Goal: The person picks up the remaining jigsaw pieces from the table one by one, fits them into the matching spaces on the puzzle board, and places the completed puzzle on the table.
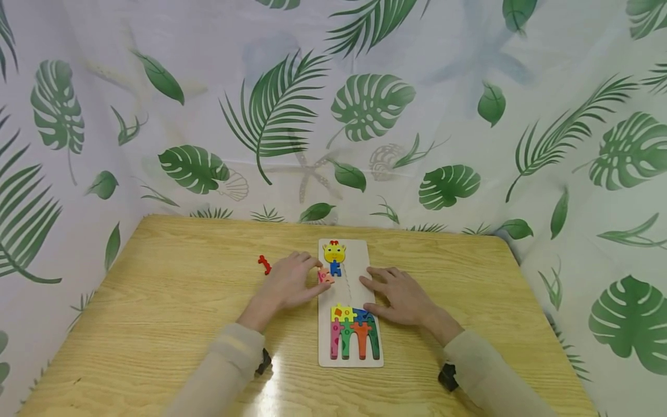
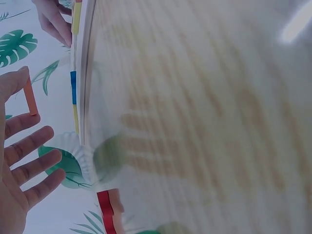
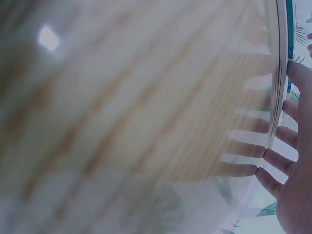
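Between thumb and index finger my left hand [image 1: 289, 280] pinches a pink puzzle piece [image 1: 325, 276] over the left part of a pale puzzle board [image 1: 350, 289]. In the left wrist view the piece [image 2: 30, 97] shows edge-on, and the other fingers are spread. A yellow giraffe head [image 1: 334, 252] lies at the board's top, with a blue piece [image 1: 336, 269] below it. Lower down sit a yellow piece [image 1: 341, 313], a blue piece [image 1: 363, 315] and several leg pieces [image 1: 361, 339]. My right hand [image 1: 401, 298] rests at the board's right edge, fingers extended.
A small red piece [image 1: 264, 264] lies on the wooden table [image 1: 172, 301], left of the left hand. Behind the table hangs a white cloth [image 1: 323, 116] printed with green leaves. The table's back edge meets this cloth.
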`<action>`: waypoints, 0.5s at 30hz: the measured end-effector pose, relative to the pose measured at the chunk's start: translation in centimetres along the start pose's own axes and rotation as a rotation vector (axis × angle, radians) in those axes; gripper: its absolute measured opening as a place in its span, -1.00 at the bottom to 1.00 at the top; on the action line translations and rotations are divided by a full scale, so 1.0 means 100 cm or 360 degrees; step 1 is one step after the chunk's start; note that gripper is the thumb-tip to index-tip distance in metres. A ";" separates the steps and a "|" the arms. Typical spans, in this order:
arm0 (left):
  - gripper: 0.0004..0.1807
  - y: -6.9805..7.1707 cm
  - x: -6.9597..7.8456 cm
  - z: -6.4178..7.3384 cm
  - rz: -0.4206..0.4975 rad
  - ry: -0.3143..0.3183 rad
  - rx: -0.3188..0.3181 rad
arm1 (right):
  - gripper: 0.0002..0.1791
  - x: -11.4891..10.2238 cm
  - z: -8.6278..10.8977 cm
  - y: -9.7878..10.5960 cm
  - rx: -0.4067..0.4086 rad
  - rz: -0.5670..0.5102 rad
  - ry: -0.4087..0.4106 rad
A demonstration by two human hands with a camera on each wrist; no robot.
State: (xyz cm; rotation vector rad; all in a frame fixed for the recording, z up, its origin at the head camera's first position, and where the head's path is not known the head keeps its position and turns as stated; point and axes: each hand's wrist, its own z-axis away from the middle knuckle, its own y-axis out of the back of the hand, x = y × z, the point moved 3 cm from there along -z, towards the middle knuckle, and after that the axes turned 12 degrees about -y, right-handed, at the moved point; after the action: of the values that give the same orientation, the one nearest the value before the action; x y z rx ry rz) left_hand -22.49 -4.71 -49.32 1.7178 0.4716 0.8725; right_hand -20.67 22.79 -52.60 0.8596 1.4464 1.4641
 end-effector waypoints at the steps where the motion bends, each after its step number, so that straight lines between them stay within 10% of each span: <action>1: -0.37 -0.001 0.000 -0.001 -0.0004 0.0000 -0.0004 | -0.23 0.000 0.000 0.000 0.0001 -0.0002 0.0000; 15: -0.35 -0.007 0.002 -0.010 0.0023 -0.0009 -0.0019 | -0.23 0.001 0.000 -0.001 0.0013 -0.0008 -0.0004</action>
State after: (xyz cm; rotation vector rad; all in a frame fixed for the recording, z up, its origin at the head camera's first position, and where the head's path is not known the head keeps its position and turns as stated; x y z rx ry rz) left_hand -23.01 -3.68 -49.73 1.7142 0.4498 0.8788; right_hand -20.69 22.84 -52.71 0.8622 1.4526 1.4536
